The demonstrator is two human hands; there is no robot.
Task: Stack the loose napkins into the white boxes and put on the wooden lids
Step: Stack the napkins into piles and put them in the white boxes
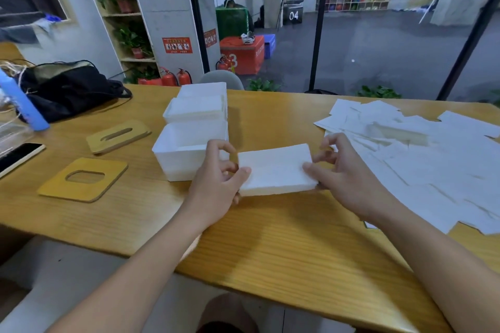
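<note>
A neat stack of white napkins (276,169) is held just above the wooden table. My left hand (219,178) pinches its left end, thumb on top. My right hand (341,170) pinches its right end the same way. Just left of the stack stands an empty white box (176,154). Behind that one sits a second white box (197,108), filled with napkins. Loose napkins (422,159) are spread over the right part of the table. Two wooden lids lie at the left: one with a narrow slot (119,136), one with a wide rounded opening (84,180).
A black bag (70,86) and a blue tube (24,105) sit at the far left, with a phone (19,157) near the left edge. The table's front edge (243,286) runs close to my body. A glass wall stands behind the table.
</note>
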